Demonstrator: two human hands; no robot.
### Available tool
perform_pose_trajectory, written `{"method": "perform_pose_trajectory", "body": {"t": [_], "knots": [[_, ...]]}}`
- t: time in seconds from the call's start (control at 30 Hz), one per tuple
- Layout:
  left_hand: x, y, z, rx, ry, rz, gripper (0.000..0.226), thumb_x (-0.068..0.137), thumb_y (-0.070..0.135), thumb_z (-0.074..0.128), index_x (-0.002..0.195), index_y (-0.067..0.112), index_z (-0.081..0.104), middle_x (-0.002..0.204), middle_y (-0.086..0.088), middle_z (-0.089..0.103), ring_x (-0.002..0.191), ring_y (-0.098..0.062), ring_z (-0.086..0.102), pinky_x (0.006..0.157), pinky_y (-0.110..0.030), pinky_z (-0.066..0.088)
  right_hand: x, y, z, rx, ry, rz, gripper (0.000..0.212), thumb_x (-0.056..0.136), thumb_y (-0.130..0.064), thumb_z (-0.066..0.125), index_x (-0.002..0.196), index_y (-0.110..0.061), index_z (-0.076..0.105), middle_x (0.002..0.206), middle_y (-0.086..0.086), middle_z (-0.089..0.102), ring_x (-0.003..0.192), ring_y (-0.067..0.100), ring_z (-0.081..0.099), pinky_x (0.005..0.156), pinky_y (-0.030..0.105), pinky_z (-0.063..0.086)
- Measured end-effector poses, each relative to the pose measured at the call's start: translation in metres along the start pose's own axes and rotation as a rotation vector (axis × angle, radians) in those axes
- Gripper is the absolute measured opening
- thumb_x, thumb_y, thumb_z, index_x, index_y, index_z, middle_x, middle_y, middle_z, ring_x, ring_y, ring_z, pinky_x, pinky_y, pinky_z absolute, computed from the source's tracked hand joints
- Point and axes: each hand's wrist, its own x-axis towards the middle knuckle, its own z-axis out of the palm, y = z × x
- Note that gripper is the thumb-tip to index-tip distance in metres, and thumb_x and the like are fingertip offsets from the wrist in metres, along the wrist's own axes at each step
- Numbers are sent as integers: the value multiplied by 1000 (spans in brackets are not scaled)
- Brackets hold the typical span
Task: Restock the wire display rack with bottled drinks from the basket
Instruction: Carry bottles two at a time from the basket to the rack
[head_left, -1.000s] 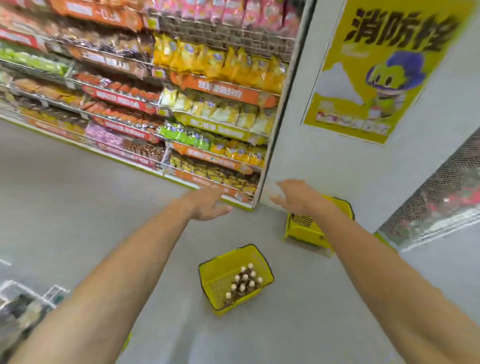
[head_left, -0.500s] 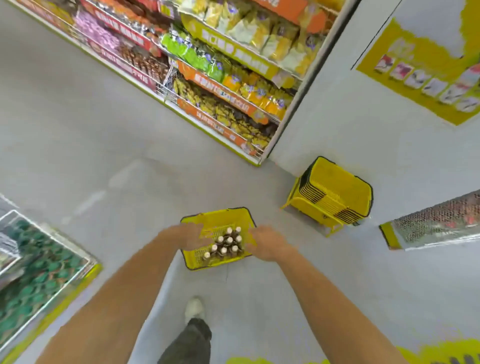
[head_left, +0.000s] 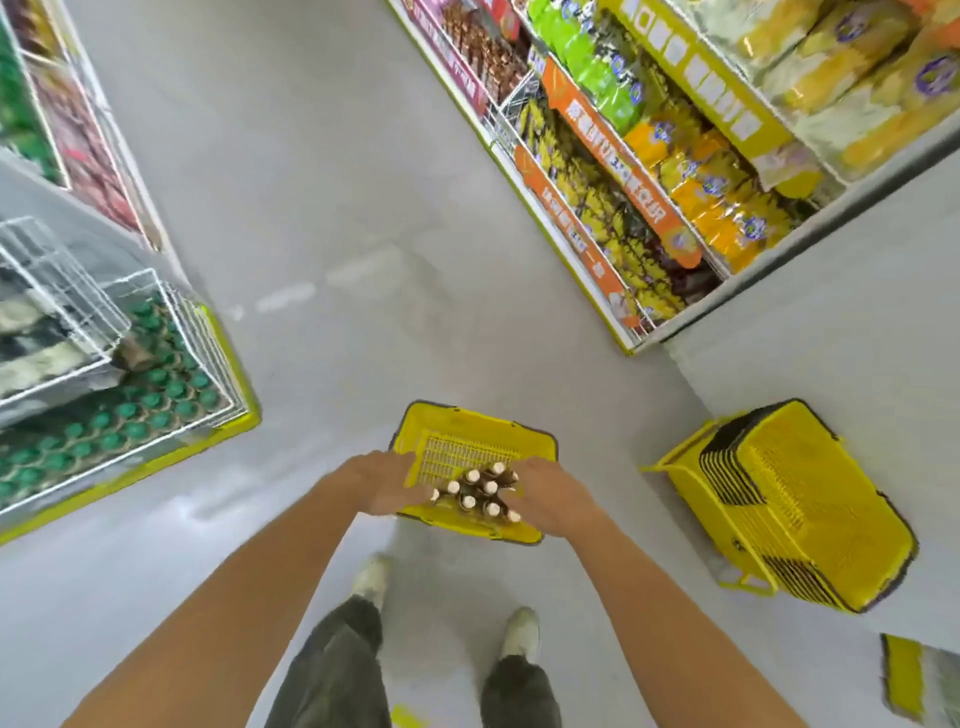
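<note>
Floor (head_left: 322, 208) of plain grey runs open through the middle of the aisle, wide between the snack shelves (head_left: 623, 171) on the right and the wire display rack (head_left: 208, 353) on the left. The rack's yellow-edged lower corner juts toward the aisle, and its bottom tier holds rows of green-capped bottles (head_left: 130, 410) behind white wire. The yellow basket (head_left: 457, 447) sits on the floor directly ahead of the person's shoes (head_left: 371, 577), well apart from the rack and with clear floor on its left and far sides. To its right, near but not touching, a stack of baskets (head_left: 800, 499) stands tilted against the white wall (head_left: 831, 312), just past the end of the snack shelves. The bottles (head_left: 480, 491), dark with pale caps, stand upright in a tight cluster in the near half of the basket; the far half shows bare mesh. Both arms reach straight down and forward, nearly parallel. The left hand (head_left: 384, 483) lies over the basket's left rim with its fingertips at the leftmost bottle, and the right hand (head_left: 553, 501) lies against the right side of the cluster, so the hands flank the bottles, apart from each other. Motion blur hides the fingers, so whether either hand grips a bottle cannot be told.
</note>
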Motion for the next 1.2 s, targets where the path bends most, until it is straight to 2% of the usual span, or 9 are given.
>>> {"method": "perform_pose_trajectory", "body": {"t": [0.17,0.33,0.57,0.73,0.87,0.93,1.0,1.1,1.2], "knots": [[66,3,72,-119,25,-58,71,95,69,44,142,16,47,142,-12,55,136,-35,51,108,-42,43,71,37,52,-24,-15,-125,50,101,-52,49,137,-18,54,139,10,58,133,34,51,102,47,48],[180,-30,151,-184,89,-63,95,79,84,32,144,16,49,146,-8,56,137,-30,49,108,-40,43,179,76,142,-83,-26,-192,51,101,-51,51,139,-17,54,139,13,58,132,36,52,101,45,46],[368,-91,257,-128,174,-63,86,97,69,41,159,11,28,157,-13,44,145,-32,40,114,-46,38,348,102,268,-204,11,-340,58,105,-52,46,150,-15,44,145,14,51,138,35,46,104,46,45],[437,-119,316,-217,146,-68,80,83,73,50,140,17,48,141,-11,56,130,-32,53,103,-49,47,413,109,326,-352,19,-469,56,104,-50,49,146,-13,48,140,15,55,133,34,50,101,45,45],[462,-134,331,-269,252,-35,43,87,50,59,116,20,60,113,-6,67,107,-31,62,83,-44,51,437,114,340,-381,42,-548,43,101,-52,55,121,-14,61,121,13,67,118,37,58,88,44,47],[467,-134,326,-345,404,21,46,85,53,50,108,16,64,103,-7,69,96,-32,64,76,-45,50,446,115,342,-323,87,-534,39,101,-52,55,111,-15,62,116,11,69,113,36,59,83,43,45],[473,-133,322,-444,533,85,51,81,56,45,104,16,65,96,-5,70,88,-29,64,73,-47,51,456,118,343,-220,122,-481,41,102,-54,53,117,-16,61,119,11,69,115,36,60,84,44,47],[487,-134,324,-574,618,109,34,87,48,54,99,18,65,90,-1,68,84,-25,64,73,-49,52,474,123,343,-72,144,-417,40,103,-52,53,119,-15,59,116,13,70,109,38,62,79,44,45],[503,-138,325,-779,677,103,37,86,51,57,100,19,67,94,-1,68,91,-24,68,81,-50,56,492,126,342,83,160,-438,32,102,-47,58,109,-16,64,107,8,73,103,34,65,78,43,47]]}}
